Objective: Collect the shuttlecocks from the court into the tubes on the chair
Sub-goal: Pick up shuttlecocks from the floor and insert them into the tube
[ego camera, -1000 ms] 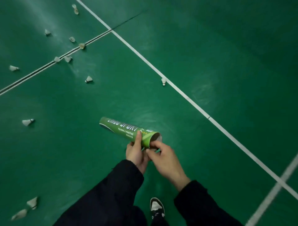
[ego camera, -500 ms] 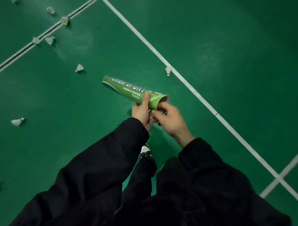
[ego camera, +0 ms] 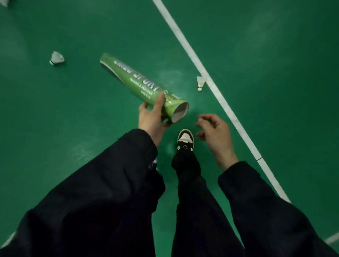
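Note:
My left hand (ego camera: 153,117) grips a green shuttlecock tube (ego camera: 139,86) near its open end, which points toward me; the tube slants up and to the left. My right hand (ego camera: 214,130) hovers just right of the tube's mouth, fingers loosely curled and holding nothing. One white shuttlecock (ego camera: 200,83) lies on the green floor beside the white court line (ego camera: 216,91), ahead of my right hand. Another shuttlecock (ego camera: 56,58) lies to the far left of the tube. No chair is in view.
My black-and-white shoe (ego camera: 185,139) is planted on the green court floor between my hands, with my dark trouser legs below. A third white shuttlecock peeks in at the top left corner (ego camera: 4,2). Another white line shows at the bottom right (ego camera: 332,238).
My right hand has left the tube's mouth and moved right, now empty. The view has moved closer to the shuttlecock by the line, and the far shuttlecocks have left the frame.

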`<state>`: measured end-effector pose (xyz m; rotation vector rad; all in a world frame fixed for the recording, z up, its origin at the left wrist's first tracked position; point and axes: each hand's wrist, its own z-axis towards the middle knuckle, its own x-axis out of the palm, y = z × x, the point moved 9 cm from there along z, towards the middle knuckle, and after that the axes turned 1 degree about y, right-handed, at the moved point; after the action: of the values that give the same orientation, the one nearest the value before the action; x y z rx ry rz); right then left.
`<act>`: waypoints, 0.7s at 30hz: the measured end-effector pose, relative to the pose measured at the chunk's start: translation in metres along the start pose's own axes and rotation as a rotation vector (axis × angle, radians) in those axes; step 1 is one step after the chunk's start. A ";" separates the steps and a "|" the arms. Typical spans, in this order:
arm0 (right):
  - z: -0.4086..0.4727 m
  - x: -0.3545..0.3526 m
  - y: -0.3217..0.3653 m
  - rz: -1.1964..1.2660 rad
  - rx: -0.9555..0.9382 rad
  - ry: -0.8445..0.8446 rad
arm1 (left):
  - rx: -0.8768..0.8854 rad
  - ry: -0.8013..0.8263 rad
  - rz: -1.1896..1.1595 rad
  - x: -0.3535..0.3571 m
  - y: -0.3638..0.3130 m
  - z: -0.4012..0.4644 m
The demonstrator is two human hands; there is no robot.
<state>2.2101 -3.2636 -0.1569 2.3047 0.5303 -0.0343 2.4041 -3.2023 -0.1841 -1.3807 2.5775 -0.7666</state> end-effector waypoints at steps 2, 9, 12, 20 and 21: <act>0.058 0.000 -0.015 -0.033 0.029 -0.028 | -0.011 -0.015 0.010 0.012 0.000 0.045; 0.250 0.014 -0.068 -0.241 0.020 -0.116 | -0.088 0.005 0.048 0.062 0.007 0.211; 0.332 0.025 -0.079 -0.413 -0.050 -0.178 | -0.100 0.039 0.096 0.076 0.010 0.268; 0.449 0.017 -0.110 -0.880 -0.045 -0.192 | -0.128 0.082 0.161 0.087 0.002 0.328; 0.436 0.008 -0.105 -0.816 -0.016 -0.220 | -0.138 0.075 0.159 0.087 0.000 0.323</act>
<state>2.2348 -3.4948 -0.5403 1.8891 1.2994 -0.6599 2.4615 -3.3943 -0.4524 -1.1821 2.8051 -0.6384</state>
